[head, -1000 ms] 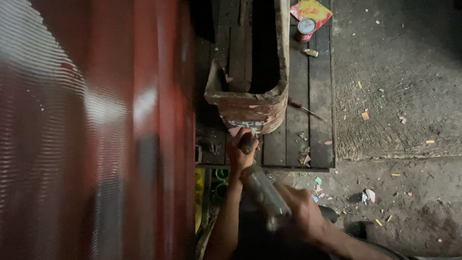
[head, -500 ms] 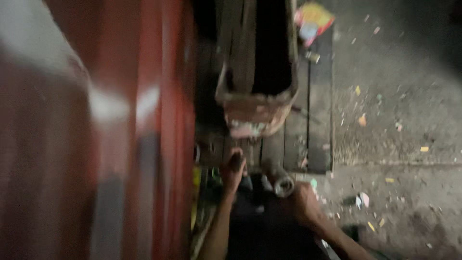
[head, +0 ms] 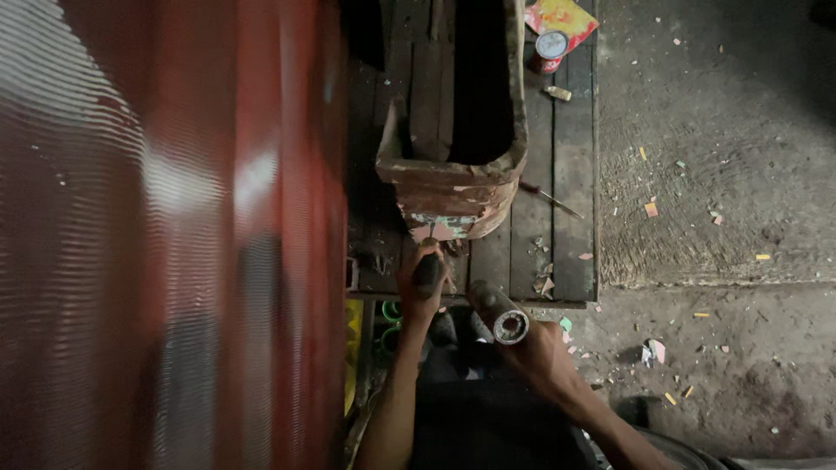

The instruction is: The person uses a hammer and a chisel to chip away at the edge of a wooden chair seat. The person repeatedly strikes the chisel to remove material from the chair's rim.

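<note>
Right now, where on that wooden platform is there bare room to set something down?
The dark planks right of the worn box lie mostly bare, between the small tin at the far end and the near edge. By the left hand and right hand it is crowded with scraps.

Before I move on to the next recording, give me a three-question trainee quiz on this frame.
1. True or false: the left hand grips a dark-handled tool set against the peeling wooden box.
2. What does the right hand hold? A) metal cylinder B) paintbrush C) rag
3. Fill in: the round tin stands on the ____ platform.

Key: 1 true; 2 A, the metal cylinder; 3 plank.
</note>
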